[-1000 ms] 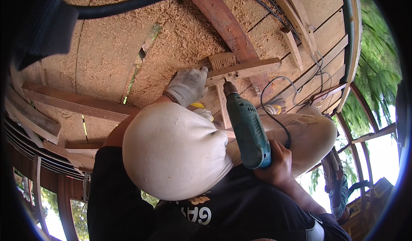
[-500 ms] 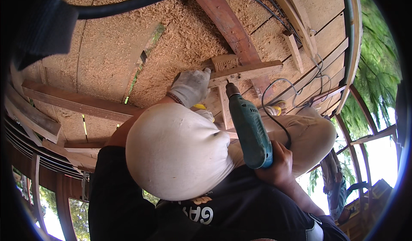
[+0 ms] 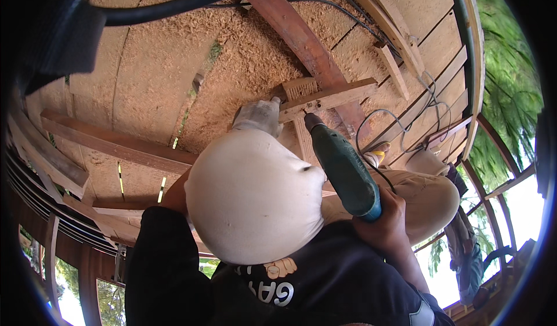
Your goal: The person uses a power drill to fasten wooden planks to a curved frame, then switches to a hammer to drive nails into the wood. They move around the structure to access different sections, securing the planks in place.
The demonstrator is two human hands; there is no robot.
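My right hand [image 3: 384, 218], bare, is wrapped around the handle of a green corded power drill [image 3: 343, 166]. The drill's dark chuck points away from me, at the near face of a short wooden piece [image 3: 342, 96]; hardly any bit shows between them. A couple of dark holes mark that face. My left hand [image 3: 258, 117], in a pale work glove, grips the left end of the wooden piece, its fingers partly hidden behind the wood. Under and behind the piece lies another timber [image 3: 300, 86], and the piece crosses a reddish-brown beam [image 3: 301, 35].
My bent knee in pale trousers [image 3: 255, 192] covers my left wrist. Wood shavings [image 3: 249, 47] lie over the plank floor [image 3: 145, 70], which has open gaps. A brown timber [image 3: 116, 137] lies at left. Cables [image 3: 400, 123] and loose wooden strips [image 3: 391, 30] lie at right.
The drill's chuck now sits closer to the wood, and the bit that showed before is barely visible. My right hand has shifted slightly right. My knee covers more of the left wrist.
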